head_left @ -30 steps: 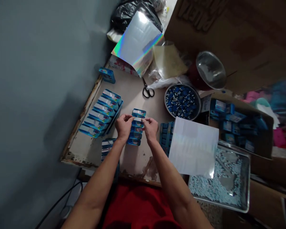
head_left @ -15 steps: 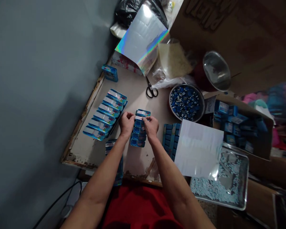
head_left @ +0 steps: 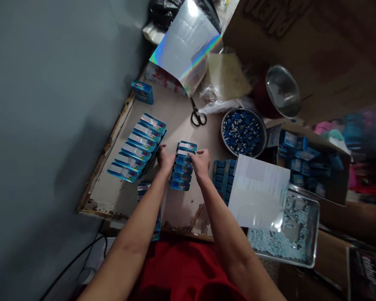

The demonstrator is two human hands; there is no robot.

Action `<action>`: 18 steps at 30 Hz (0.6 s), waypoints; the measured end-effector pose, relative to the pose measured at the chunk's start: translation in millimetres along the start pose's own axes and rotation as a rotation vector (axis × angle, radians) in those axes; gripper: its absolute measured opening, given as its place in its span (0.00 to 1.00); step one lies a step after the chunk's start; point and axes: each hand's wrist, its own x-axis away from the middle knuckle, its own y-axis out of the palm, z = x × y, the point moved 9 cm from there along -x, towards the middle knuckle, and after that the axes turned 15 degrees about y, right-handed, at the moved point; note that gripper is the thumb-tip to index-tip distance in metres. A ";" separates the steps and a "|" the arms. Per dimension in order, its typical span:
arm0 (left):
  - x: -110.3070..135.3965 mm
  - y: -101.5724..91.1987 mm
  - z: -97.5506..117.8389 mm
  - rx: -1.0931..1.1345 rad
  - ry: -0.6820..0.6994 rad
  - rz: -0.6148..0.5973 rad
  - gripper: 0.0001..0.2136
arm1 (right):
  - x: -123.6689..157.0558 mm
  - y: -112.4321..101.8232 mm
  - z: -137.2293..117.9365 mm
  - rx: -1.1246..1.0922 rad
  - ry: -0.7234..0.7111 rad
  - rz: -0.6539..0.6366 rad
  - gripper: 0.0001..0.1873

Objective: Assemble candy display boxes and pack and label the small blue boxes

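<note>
A column of small blue packs (head_left: 181, 175) with round blue caps lies on the table between my hands. A white label strip (head_left: 184, 153) lies across the second pack from the far end. My right hand (head_left: 202, 162) is closed, its fingertips at the strip's right end. My left hand (head_left: 166, 160) is beside the column's left edge, fingers apart, thumb tip near the strip's left end. Left of it, a slanted row of blue packs (head_left: 134, 151) bears white strips on top. More blue packs (head_left: 144, 189) are partly hidden under my left forearm.
Black scissors (head_left: 198, 118) lie beyond the column. To the right are a bowl of blue-and-white pieces (head_left: 244, 133), stacked blue packs (head_left: 223, 177), a shiny sheet (head_left: 259, 194) over a metal tray (head_left: 315, 234), and a box of packs (head_left: 338, 190). A wall (head_left: 44, 104) borders the left.
Both hands were pinching the strip's ends; now the strip lies on the pack and my left fingers have spread away from it. The view has shifted slightly.
</note>
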 end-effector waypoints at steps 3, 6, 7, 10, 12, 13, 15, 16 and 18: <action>14.8 -18.4 21.3 -0.072 0.121 -0.011 0.18 | 17.0 -7.2 -8.7 -0.170 0.005 -0.112 0.22; 43.7 -36.5 37.7 0.071 0.163 -0.007 0.11 | 35.6 -8.0 -18.6 -0.366 0.037 -0.266 0.22; 54.3 -37.9 35.1 0.197 0.086 -0.021 0.15 | 40.6 -7.1 -21.7 -0.411 0.042 -0.307 0.22; 88.9 -16.4 25.3 0.671 -0.274 -0.196 0.30 | 49.5 -3.5 -26.4 -0.470 0.045 -0.360 0.23; 105.5 -1.4 30.6 0.910 -0.416 -0.305 0.34 | 51.9 -0.7 -25.5 -0.484 0.055 -0.372 0.23; 109.2 1.7 33.0 0.972 -0.438 -0.322 0.33 | 52.7 0.5 -24.2 -0.491 0.064 -0.380 0.23; 109.9 1.0 30.8 0.998 -0.442 -0.270 0.26 | 54.6 0.9 -20.6 -0.503 0.085 -0.401 0.23; 109.1 -1.0 26.6 0.985 -0.447 -0.222 0.24 | 55.7 -0.1 -18.4 -0.503 0.094 -0.410 0.24; 107.6 -4.5 15.3 0.947 -0.477 -0.142 0.21 | 58.0 -3.5 -13.0 -0.489 0.104 -0.424 0.27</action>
